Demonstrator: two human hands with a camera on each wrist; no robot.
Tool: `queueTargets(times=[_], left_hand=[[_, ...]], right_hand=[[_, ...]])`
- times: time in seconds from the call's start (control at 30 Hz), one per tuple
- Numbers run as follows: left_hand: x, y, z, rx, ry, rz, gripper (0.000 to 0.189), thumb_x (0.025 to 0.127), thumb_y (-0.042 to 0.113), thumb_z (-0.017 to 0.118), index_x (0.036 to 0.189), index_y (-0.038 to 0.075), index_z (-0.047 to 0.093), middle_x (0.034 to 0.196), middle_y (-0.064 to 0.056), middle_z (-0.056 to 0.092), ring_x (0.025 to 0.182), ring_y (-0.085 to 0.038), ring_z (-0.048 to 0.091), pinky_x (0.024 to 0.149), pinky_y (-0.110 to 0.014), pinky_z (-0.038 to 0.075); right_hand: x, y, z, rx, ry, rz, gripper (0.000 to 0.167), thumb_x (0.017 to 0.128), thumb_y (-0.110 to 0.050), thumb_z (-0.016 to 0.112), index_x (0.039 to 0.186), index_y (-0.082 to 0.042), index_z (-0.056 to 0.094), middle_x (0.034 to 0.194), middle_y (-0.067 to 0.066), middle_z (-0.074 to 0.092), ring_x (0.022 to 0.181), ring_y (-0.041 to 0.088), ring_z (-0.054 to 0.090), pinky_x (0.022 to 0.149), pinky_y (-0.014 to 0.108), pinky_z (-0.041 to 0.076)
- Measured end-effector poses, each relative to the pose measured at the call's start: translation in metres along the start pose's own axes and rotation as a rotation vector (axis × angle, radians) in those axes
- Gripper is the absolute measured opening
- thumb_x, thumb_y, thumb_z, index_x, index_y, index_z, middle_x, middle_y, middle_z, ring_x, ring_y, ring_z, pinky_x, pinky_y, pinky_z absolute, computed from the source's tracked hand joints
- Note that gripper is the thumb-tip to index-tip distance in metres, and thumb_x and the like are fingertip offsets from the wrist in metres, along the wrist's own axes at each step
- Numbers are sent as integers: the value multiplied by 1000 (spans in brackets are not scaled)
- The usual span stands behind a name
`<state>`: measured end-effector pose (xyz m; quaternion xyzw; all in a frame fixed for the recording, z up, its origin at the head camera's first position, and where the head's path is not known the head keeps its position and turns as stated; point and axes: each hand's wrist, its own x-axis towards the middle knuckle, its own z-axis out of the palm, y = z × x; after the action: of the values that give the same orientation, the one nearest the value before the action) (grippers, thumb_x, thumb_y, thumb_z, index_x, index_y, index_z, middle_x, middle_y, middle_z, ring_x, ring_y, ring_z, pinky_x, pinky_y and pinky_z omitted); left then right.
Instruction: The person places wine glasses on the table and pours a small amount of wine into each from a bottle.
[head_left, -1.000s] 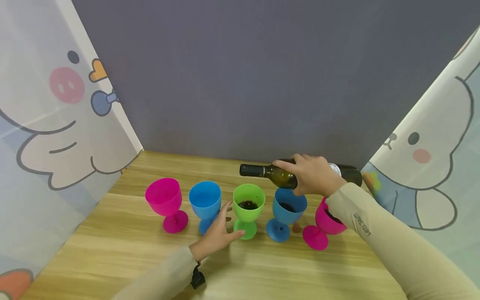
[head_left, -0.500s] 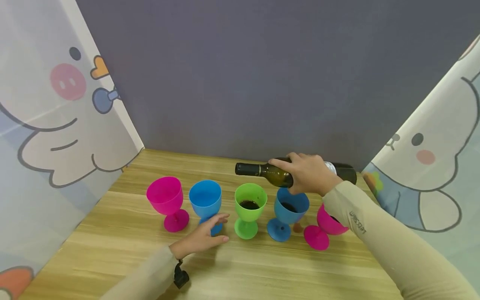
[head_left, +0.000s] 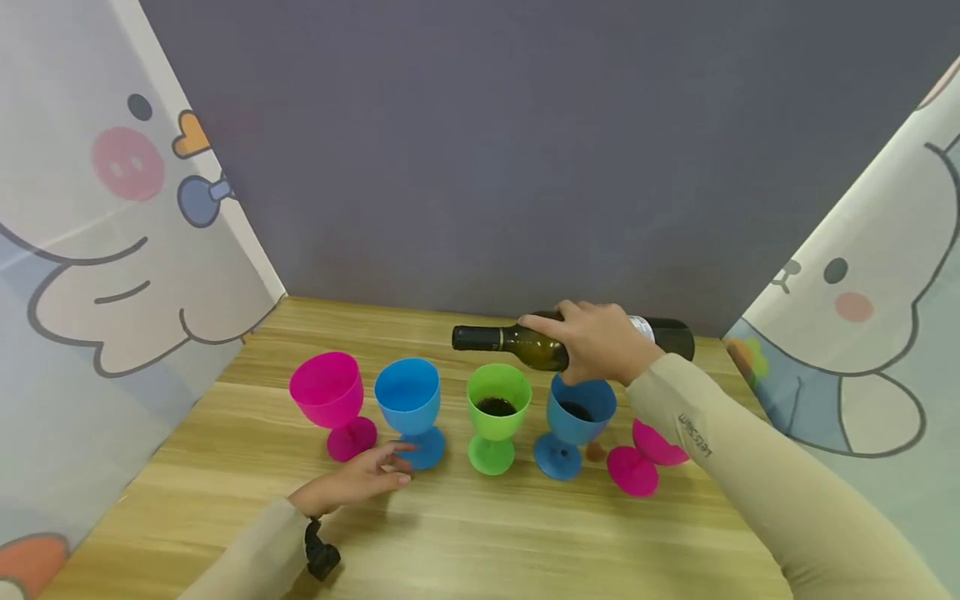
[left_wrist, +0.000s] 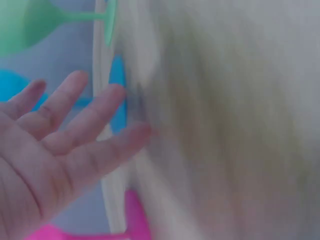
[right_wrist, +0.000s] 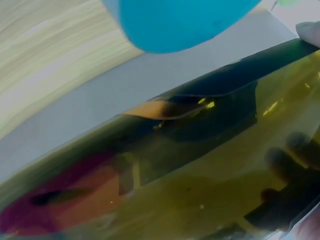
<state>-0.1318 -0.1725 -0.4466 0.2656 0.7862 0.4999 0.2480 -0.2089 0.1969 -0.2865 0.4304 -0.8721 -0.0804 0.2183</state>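
Note:
My right hand (head_left: 596,342) grips a dark green wine bottle (head_left: 536,348) round its body. The bottle lies nearly level, its black neck pointing left behind the green goblet (head_left: 498,425). No stream shows at the mouth. Dark liquid sits in the green goblet and in the right blue goblet (head_left: 585,425), which stands below my right hand. Through the right wrist view, the bottle's glass (right_wrist: 210,175) fills much of the picture. My left hand (head_left: 356,482) holds nothing; its fingers (left_wrist: 95,117) are extended beside the foot of the left blue goblet (head_left: 408,408).
The goblets stand in a row on a wooden table (head_left: 525,542). A pink goblet (head_left: 326,396) is at the left end. Another pink goblet (head_left: 632,471) at the right end is partly hidden by my sleeve. A grey panel (head_left: 480,167) rises behind, with cartoon-printed sides.
My left hand has drawn away from the green goblet, leftward and nearer to me. The right hand and bottle have shifted slightly left. The green goblet's liquid has gone from speckled to smooth.

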Motion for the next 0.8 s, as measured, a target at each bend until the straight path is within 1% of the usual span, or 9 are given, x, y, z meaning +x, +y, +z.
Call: queueTargets(times=[0.13, 0.27, 0.37, 0.43, 0.5, 0.57, 0.63, 0.73, 0.8], left_hand=[[-8, 1, -9, 25, 55, -50, 56, 97, 24, 56, 133, -15, 39, 118, -24, 56, 110, -39, 53, 84, -38, 51], [-11, 3, -13, 81, 154, -75, 54, 95, 20, 59, 131, -17, 40, 110, -18, 61, 104, -36, 56, 79, -33, 53], [-10, 4, -13, 101, 250, -113, 59, 94, 21, 62, 133, -16, 37, 112, -19, 58, 106, -37, 55, 81, -37, 53], [-8, 4, -12, 96, 304, -140, 64, 93, 22, 63, 137, -14, 33, 120, -23, 54, 111, -41, 52, 85, -43, 52], [-4, 5, -11, 79, 347, -142, 67, 93, 22, 63, 140, -12, 29, 128, -27, 48, 117, -45, 47, 87, -46, 50], [3, 5, -9, 49, 378, -105, 68, 94, 20, 61, 142, -11, 25, 133, -30, 44, 120, -47, 45, 88, -46, 50], [9, 7, -8, 7, 404, -52, 68, 94, 16, 60, 143, -10, 21, 135, -32, 41, 118, -47, 48, 88, -45, 51], [18, 11, -6, -65, 448, 10, 70, 93, 12, 62, 145, -7, 18, 135, -32, 38, 113, -47, 51, 87, -45, 52], [22, 14, -5, -87, 489, 30, 73, 91, 11, 64, 145, -6, 17, 135, -31, 37, 112, -46, 51, 87, -47, 51]], right_hand=[[6, -2, 1, -7, -3, -24, 83, 57, -36, 87, 132, -24, 55, 93, 16, 63, 67, 25, 61, 42, 32, 48], [9, -3, 1, -9, -12, -27, 83, 57, -36, 88, 132, -24, 56, 94, 16, 63, 68, 26, 62, 44, 33, 49], [10, -4, 1, -6, -24, -24, 82, 57, -33, 88, 132, -24, 56, 93, 16, 63, 68, 26, 61, 43, 33, 48], [12, -5, 1, -4, -32, -22, 82, 57, -31, 87, 133, -25, 56, 93, 15, 62, 67, 26, 61, 43, 33, 47], [13, -6, 1, 0, -38, -20, 82, 58, -29, 86, 133, -25, 56, 93, 15, 62, 67, 26, 60, 43, 33, 47], [14, -8, 1, 3, -47, -15, 82, 57, -30, 86, 134, -25, 55, 95, 15, 63, 70, 27, 62, 44, 34, 48], [15, -9, 1, 5, -54, -11, 83, 57, -31, 87, 134, -26, 55, 97, 16, 63, 72, 28, 63, 46, 35, 49], [16, -11, 3, 0, -53, -17, 84, 56, -34, 88, 133, -26, 55, 97, 16, 63, 74, 29, 64, 47, 37, 51], [16, -11, 4, -4, -45, -27, 84, 56, -35, 87, 133, -26, 55, 97, 16, 63, 73, 29, 63, 47, 37, 51]])
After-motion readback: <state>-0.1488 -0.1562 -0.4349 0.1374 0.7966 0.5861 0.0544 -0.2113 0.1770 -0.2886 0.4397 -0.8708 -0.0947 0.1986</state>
